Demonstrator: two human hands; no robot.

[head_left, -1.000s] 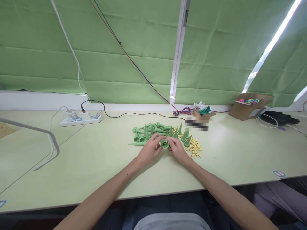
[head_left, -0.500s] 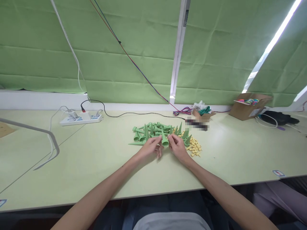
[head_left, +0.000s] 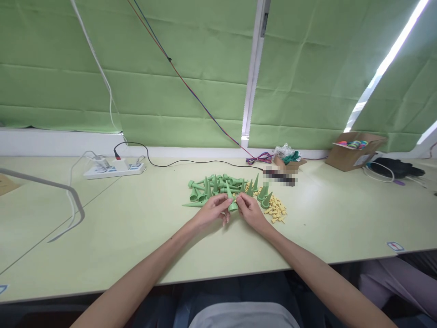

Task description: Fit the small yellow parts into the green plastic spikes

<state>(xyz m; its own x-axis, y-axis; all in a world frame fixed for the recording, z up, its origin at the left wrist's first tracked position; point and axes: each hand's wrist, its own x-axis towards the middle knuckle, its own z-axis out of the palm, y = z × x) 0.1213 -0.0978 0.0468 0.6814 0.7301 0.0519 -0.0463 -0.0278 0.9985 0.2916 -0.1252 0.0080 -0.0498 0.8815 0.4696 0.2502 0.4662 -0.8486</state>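
My left hand is closed on a green plastic cone-shaped spike, its tip pointing away from me and its wide end toward me. Pinched fingers of my right hand meet the spike's right side; a tiny yellow bit shows at the fingertips, too small to make out fully. Behind both hands lies a pile of similar green spikes, some standing upright, others on their sides. Small yellow plastic pieces are heaped to the right of my right hand, beside a few standing green cones.
A white power strip lies at the back left, its black cable running behind the pile. Cardboard boxes stand at the back, a small one and a larger one. A grey bent metal bar crosses the left side. Someone's leg shows at lower right.
The green spike has tilted, its tip swinging slightly left, and my left fingers now wrap further round it. My right fingertips have moved left against its side.
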